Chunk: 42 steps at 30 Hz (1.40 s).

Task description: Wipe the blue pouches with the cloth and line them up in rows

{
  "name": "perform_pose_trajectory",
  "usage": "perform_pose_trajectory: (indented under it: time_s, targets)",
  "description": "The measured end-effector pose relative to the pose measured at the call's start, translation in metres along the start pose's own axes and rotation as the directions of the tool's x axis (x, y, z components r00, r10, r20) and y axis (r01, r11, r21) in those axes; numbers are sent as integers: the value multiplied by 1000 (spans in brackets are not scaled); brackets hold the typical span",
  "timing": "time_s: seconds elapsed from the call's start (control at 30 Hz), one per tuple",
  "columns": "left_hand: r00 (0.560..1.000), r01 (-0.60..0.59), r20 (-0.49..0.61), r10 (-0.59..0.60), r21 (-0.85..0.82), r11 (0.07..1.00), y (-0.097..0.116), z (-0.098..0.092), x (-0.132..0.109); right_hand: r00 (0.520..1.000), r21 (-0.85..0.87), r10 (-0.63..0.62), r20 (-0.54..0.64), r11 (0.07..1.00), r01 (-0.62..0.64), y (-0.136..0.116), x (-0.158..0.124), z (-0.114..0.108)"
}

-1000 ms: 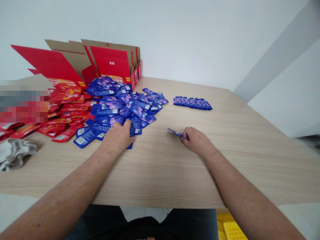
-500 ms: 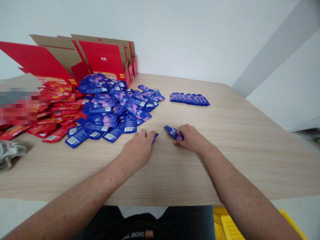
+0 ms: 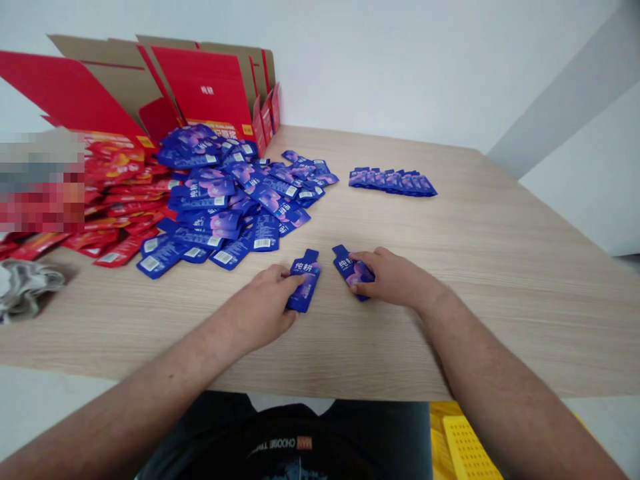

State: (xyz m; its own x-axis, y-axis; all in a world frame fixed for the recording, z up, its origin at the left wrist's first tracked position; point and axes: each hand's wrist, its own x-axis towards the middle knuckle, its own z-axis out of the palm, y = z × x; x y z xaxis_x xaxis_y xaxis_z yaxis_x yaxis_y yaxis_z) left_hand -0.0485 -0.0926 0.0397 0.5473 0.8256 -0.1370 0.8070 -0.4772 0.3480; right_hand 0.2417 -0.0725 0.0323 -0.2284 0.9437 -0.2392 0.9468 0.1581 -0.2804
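On the wood-grain table, left hand holding one blue sachet, right hand holding another blue sachet, hands apart

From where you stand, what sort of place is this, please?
Probably a packing room: a table with heaped blue packets and red packets, and opened red cardboard boxes behind them.
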Motion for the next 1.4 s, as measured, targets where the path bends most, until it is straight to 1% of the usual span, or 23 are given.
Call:
perform_pose_trajectory:
  time_s: [0.07,0.17,0.3,0.43,0.57,0.7,0.83,0.9,0.97,1.03,1.1,1.13,1.2,1.23,1.3,1.33,1.4]
  targets:
    - [1000,14,-27,-14,-9,1000,8,6,1,1000,-24,-8,-11,1000,7,-13,-1,4]
    - [999,28,-36,-29,-34,999,23,10,7,998,-42,-25,-58,999,23,-30,1,11]
    - [999,27,-35,-29,-37,999,39,11,15,995,15,-64,-78,998,66,-39,3,12]
    - [999,-3,-35,3,-12,1000,45,12,22,997,42,-68,-46,997,70,-34,2,5]
    - [999,-23,-45,23,1,1000,46,14,33,1000,19,-11,-1,1000,11,-26,1,2]
    - [996,-67,-65,66,-10,998,52,18,49,1000,-4,10,-1,1000,-10,-13,2,-1]
    - [993,-88,-74,87,-15,996,62,22,64,997,-18,82,-2,996,-82,3,3,-8]
    - [991,-121,-69,118,-38,992,62,21,67,991,10,135,7,991,-135,9,4,-12]
    - [989,-133,-72,130,-42,990,55,15,67,982,45,186,1,982,-186,13,5,-15]
    - [989,-87,-116,88,14,996,42,4,65,973,65,229,-36,972,-227,15,5,-16]
    - [979,26,-206,-1,122,992,23,-11,64,966,75,242,-89,969,-235,16,6,-16]
    - [965,107,-257,-60,172,979,12,-18,65,963,73,242,-116,969,-235,16,6,-16]
    - [919,294,-333,-211,221,930,-8,-30,69,960,72,231,-156,972,-223,16,6,-15]
    - [899,360,-344,-272,224,906,-17,-34,72,959,75,227,-168,973,-218,16,6,-14]
    - [877,439,-313,-364,216,872,-31,-37,78,960,94,221,-173,974,-207,16,7,-13]
    - [875,454,-287,-389,214,865,-35,-37,81,961,107,217,-169,974,-201,16,7,-13]
    - [887,439,-259,-381,224,870,-36,-34,81,962,132,221,-158,971,-202,18,8,-11]
